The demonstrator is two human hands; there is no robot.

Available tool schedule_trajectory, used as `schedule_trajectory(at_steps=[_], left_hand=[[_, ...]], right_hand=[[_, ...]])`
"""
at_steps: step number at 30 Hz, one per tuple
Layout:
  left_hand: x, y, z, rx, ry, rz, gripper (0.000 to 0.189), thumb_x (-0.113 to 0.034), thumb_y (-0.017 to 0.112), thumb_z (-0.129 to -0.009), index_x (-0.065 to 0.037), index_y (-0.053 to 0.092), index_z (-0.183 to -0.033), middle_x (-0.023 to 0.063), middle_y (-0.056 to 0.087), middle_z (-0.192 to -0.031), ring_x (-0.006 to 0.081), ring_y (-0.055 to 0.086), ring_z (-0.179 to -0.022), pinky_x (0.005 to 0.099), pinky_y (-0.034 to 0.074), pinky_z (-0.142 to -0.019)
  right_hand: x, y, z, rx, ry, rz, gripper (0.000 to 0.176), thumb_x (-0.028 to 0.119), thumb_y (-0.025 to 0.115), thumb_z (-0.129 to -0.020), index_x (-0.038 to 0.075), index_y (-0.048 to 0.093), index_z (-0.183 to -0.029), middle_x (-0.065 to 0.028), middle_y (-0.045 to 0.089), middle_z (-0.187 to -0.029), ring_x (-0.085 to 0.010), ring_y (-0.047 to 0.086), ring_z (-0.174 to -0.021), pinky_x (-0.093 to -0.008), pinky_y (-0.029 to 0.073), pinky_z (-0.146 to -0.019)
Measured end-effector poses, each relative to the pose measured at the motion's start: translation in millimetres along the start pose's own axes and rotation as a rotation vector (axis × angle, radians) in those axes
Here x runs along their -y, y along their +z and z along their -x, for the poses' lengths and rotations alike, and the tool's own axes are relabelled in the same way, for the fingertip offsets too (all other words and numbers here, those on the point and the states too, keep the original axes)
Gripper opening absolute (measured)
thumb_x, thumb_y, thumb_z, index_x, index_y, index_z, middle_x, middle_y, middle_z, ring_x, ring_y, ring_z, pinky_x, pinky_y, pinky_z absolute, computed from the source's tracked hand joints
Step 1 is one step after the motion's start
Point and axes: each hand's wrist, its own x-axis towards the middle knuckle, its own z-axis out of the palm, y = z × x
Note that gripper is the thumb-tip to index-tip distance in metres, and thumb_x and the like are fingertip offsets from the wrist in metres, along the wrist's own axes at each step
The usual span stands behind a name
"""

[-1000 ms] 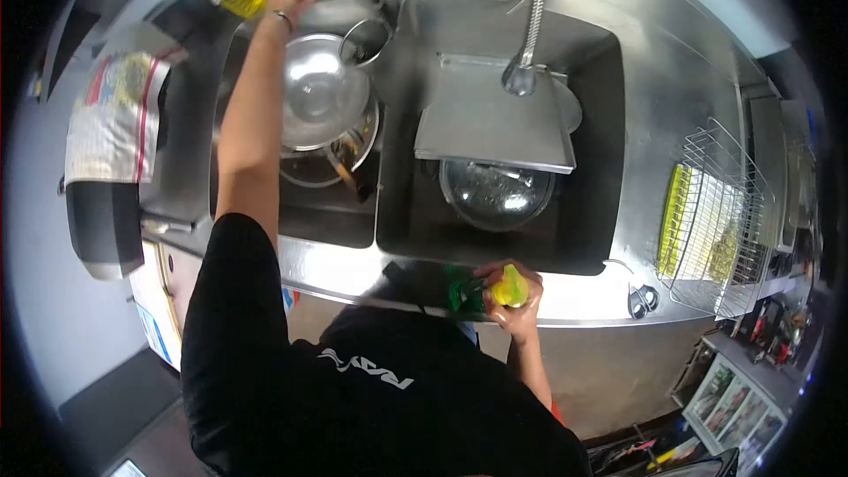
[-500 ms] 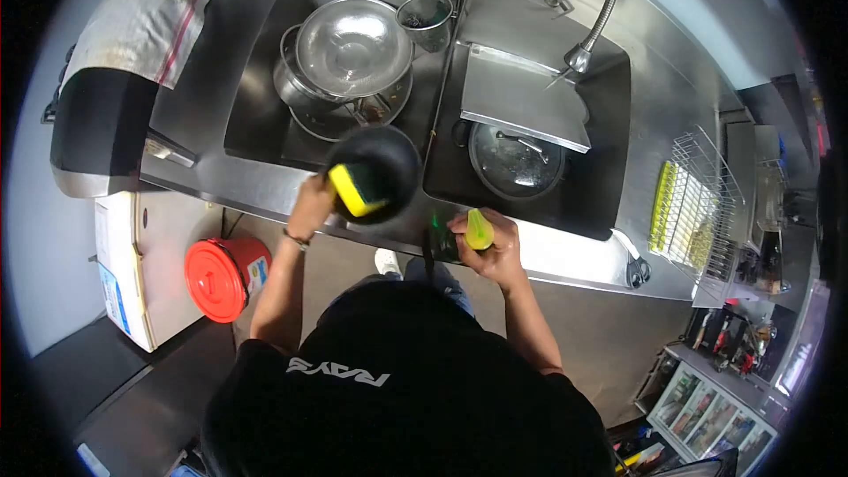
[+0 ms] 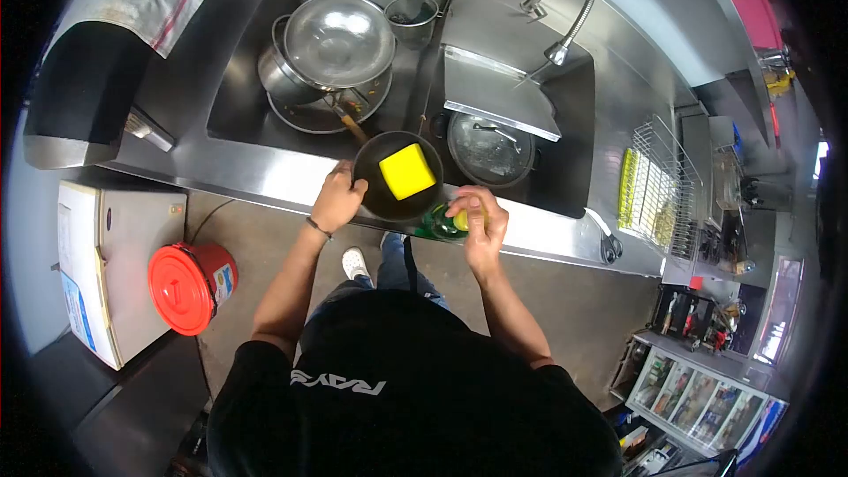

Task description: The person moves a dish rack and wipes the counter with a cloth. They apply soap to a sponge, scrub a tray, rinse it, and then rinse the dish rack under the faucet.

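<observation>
A small dark pan [image 3: 378, 199] with a wooden handle is at the sink's front edge, its rim gripped by my left hand [image 3: 338, 200]. Inside it lies a sponge [image 3: 407, 171], yellow side up. Close to the pan's right side, my right hand [image 3: 481, 221] is wrapped round a green bottle [image 3: 437, 222] with a yellow-green top, tilted toward the pan.
The left basin holds a metal bowl [image 3: 340, 40] on a pot [image 3: 284, 79] and a strainer cup [image 3: 412, 19]. In the right basin are a metal tray [image 3: 499, 93] and glass lid [image 3: 491, 150]. Scissors [image 3: 608, 243] and a dish rack [image 3: 658, 185] stand right.
The pan has moved right, nearer the bottle, and the sponge now shows its yellow face flat. The bottle has tilted toward the pan. The whole view has shifted slightly.
</observation>
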Motion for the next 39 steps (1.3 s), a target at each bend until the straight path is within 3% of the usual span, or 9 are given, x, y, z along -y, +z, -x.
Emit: schedule_trajectory(at_steps=[2, 3, 6, 11, 13, 17, 22, 31, 39], left_hand=[[0, -7, -2, 0.003, 0.147, 0.14, 0.042, -0.003, 0.046, -0.072, 0.003, 0.049, -0.114, 0.025, 0.053, -0.113, 0.0396, 0.052, -0.105, 0.0397, 0.042, -0.09], [-1, -9, -2, 0.004, 0.147, 0.145, 0.042, -0.003, 0.046, -0.072, 0.003, 0.049, -0.114, 0.025, 0.053, -0.113, 0.0396, 0.052, -0.105, 0.0397, 0.042, -0.09], [4, -13, -6, 0.203, 0.16, 0.553, 0.067, 0.0, 0.043, -0.068, -0.003, 0.029, -0.133, 0.015, 0.043, -0.13, 0.0243, 0.038, -0.125, 0.0308, 0.028, -0.102], [22, 0, -6, 0.19, 0.167, 0.733, 0.063, -0.003, 0.041, -0.069, -0.003, 0.033, -0.132, 0.0139, 0.043, -0.13, 0.0227, 0.039, -0.123, 0.0293, 0.028, -0.102], [26, 4, -6, 0.172, 0.162, 0.762, 0.062, -0.005, 0.041, -0.07, -0.003, 0.034, -0.131, 0.0137, 0.043, -0.129, 0.0223, 0.039, -0.123, 0.0289, 0.028, -0.101], [23, 7, -2, 0.087, 0.18, 0.732, 0.056, -0.008, 0.04, -0.074, -0.002, 0.038, -0.13, 0.0144, 0.045, -0.129, 0.0231, 0.04, -0.122, 0.0301, 0.029, -0.101], [24, 19, -12, -0.03, 0.221, 0.799, 0.05, -0.007, 0.038, -0.076, -0.001, 0.044, -0.126, 0.0164, 0.052, -0.121, 0.0238, 0.049, -0.114, 0.0303, 0.034, -0.097], [14, 11, -20, 0.03, 0.17, 0.937, 0.05, -0.004, 0.036, -0.075, -0.001, 0.044, -0.125, 0.0127, 0.053, -0.12, 0.0198, 0.049, -0.113, 0.0285, 0.034, -0.097], [-27, -18, -13, 0.106, 0.06, 0.996, 0.05, -0.003, 0.038, -0.075, -0.002, 0.04, -0.125, 0.0098, 0.048, -0.121, 0.018, 0.045, -0.112, 0.0266, 0.033, -0.096]], right_hand=[[3, -6, -5, 0.193, -0.121, -0.042, 0.033, 0.028, 0.046, -0.092, 0.0, 0.062, -0.095, -0.0091, 0.062, -0.072, -0.0191, 0.057, -0.076, -0.0306, 0.043, -0.074], [7, -11, -10, 0.192, -0.12, -0.038, 0.033, 0.028, 0.046, -0.092, 0.0, 0.062, -0.095, -0.0091, 0.062, -0.072, -0.0191, 0.057, -0.076, -0.0306, 0.043, -0.074], [33, -31, -31, 0.557, -0.03, 0.053, 0.029, 0.02, 0.042, -0.093, 0.003, 0.062, -0.106, -0.0136, 0.062, -0.096, -0.0226, 0.059, -0.086, -0.0305, 0.043, -0.081], [45, -21, -44, 0.534, 0.144, 0.206, 0.033, 0.023, 0.04, -0.093, 0.002, 0.059, -0.11, -0.0132, 0.063, -0.101, -0.0254, 0.059, -0.098, -0.0309, 0.042, -0.085], [42, -4, -49, 0.287, 0.192, 0.349, 0.037, 0.029, 0.037, -0.094, 0.004, 0.057, -0.113, -0.014, 0.063, -0.1, -0.0302, 0.058, -0.098, -0.0336, 0.041, -0.086], [61, 19, -53, 0.328, 0.125, 0.818, 0.053, 0.047, 0.025, -0.094, 0.011, 0.044, -0.128, -0.0174, 0.055, -0.117, -0.0348, 0.048, -0.113, -0.044, 0.036, -0.095], [52, 19, -57, 0.42, 0.11, 0.864, 0.057, 0.049, 0.021, -0.093, 0.014, 0.029, -0.137, -0.0176, 0.042, -0.131, -0.0366, 0.04, -0.121, -0.0536, 0.029, -0.098], [56, 23, -59, 0.42, 0.096, 0.779, 0.052, 0.044, 0.028, -0.094, 0.01, 0.038, -0.131, -0.0196, 0.05, -0.123, -0.0372, 0.046, -0.114, -0.0398, 0.036, -0.095], [51, 6, -64, 0.371, 0.156, 0.431, 0.05, 0.044, 0.031, -0.094, 0.005, 0.054, -0.116, -0.0208, 0.053, -0.118, -0.0368, 0.049, -0.111, -0.0384, 0.038, -0.092]])
